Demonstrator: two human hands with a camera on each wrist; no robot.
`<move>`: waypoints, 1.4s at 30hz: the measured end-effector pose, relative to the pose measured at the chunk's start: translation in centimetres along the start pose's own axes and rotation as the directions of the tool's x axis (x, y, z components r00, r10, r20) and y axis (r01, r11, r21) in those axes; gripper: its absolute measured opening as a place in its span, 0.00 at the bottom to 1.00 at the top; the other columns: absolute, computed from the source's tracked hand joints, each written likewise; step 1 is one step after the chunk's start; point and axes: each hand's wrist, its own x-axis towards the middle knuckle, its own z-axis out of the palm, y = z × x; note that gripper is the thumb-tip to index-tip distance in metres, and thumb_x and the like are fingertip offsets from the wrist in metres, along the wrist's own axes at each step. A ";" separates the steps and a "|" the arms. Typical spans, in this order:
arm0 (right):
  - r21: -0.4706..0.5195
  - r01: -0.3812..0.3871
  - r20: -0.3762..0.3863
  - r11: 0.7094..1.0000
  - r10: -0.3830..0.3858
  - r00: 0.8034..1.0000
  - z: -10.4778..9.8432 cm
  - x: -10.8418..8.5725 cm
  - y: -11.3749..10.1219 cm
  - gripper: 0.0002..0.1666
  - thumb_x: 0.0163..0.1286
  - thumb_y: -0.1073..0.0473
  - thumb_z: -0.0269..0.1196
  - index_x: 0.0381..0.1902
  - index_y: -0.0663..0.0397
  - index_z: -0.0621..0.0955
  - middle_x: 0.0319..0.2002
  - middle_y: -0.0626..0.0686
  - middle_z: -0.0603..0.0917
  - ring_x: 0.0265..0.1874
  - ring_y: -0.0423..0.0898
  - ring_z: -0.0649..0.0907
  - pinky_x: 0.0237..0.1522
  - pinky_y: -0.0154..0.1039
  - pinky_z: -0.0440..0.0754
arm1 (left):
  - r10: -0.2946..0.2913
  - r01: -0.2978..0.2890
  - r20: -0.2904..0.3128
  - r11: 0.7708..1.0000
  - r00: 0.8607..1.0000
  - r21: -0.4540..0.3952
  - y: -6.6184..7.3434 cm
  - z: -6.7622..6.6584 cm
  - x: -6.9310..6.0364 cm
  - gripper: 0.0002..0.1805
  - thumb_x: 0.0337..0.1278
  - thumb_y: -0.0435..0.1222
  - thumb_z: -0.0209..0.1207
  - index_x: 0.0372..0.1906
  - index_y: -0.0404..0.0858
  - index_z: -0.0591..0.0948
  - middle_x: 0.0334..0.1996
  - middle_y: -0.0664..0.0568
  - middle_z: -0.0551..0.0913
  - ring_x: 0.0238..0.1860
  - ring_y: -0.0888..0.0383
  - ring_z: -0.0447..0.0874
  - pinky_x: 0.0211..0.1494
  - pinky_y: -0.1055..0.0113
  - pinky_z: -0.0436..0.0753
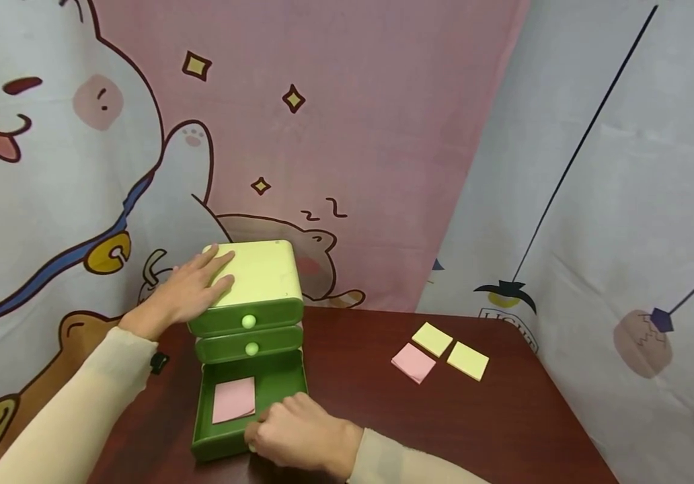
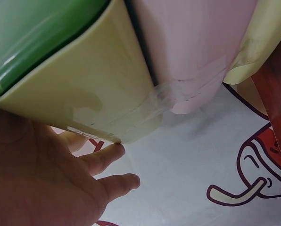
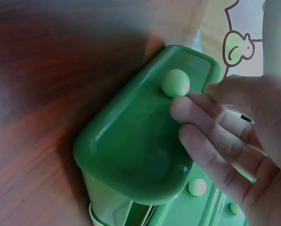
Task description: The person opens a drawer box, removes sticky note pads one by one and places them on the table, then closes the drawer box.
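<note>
A small desktop drawer unit (image 1: 256,272) has green drawer fronts, round pale-green knobs and a pale yellow top. Its bottom drawer (image 1: 283,373) is pulled out, with a pink sticky-note pad (image 1: 234,400) lying inside. My left hand (image 1: 192,289) rests on the left of the unit's top, fingers spread; the left wrist view shows its fingertips at the yellow casing (image 2: 88,89). At the front of the open drawer is my right hand (image 1: 301,433). In the right wrist view its loosely bent fingers (image 3: 202,117) are beside the drawer's knob (image 3: 175,83), not wrapped around it.
Right of the unit, two yellow sticky-note pads (image 1: 432,339) and another pink pad (image 1: 413,363) lie on the dark red-brown table (image 1: 474,423). A small black object (image 1: 159,363) is beside the unit's left side. Cartoon-printed cloth (image 1: 383,134) hangs behind the table.
</note>
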 end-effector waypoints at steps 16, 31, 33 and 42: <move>0.194 -0.065 0.033 0.979 0.059 0.998 -0.4 2.1 2.9 0.04 0.81 0.49 0.77 0.47 0.27 0.94 0.39 0.30 0.93 0.26 0.26 0.86 0.21 0.20 0.64 | -0.001 0.001 -0.007 1.000 1.000 0.007 0.1 0.1 0.0 0.42 0.97 0.61 0.42 0.97 0.43 0.58 0.97 0.29 0.47 0.93 0.16 0.49 0.86 0.08 0.50; 0.291 -0.040 0.243 0.956 -0.034 0.969 0.1 5.4 5.8 0.13 0.86 0.47 0.74 0.63 0.34 0.94 0.53 0.39 0.94 0.36 0.29 0.89 0.29 0.21 0.77 | 0.004 -0.004 -0.015 1.000 1.000 0.013 0.2 0.0 0.2 0.42 0.97 0.61 0.42 0.97 0.43 0.57 0.97 0.29 0.47 0.93 0.17 0.49 0.86 0.08 0.50; 0.297 -0.037 0.273 0.954 -0.048 0.961 0.2 5.9 6.0 0.16 0.86 0.46 0.74 0.66 0.33 0.93 0.56 0.39 0.94 0.41 0.29 0.90 0.33 0.22 0.81 | 0.006 -0.006 -0.018 1.000 1.000 0.013 0.3 0.0 0.2 0.42 0.97 0.61 0.42 0.97 0.43 0.58 0.97 0.29 0.47 0.93 0.17 0.49 0.86 0.08 0.50; 0.314 -0.032 0.416 0.949 -0.107 0.903 1.1 7.6 6.1 0.24 0.85 0.42 0.74 0.75 0.27 0.89 0.61 0.37 0.91 0.46 0.25 0.89 0.44 0.22 0.86 | 0.006 -0.006 -0.010 1.000 1.000 0.016 0.2 0.2 0.0 0.42 0.97 0.61 0.42 0.97 0.43 0.57 0.96 0.28 0.47 0.92 0.16 0.49 0.85 0.07 0.50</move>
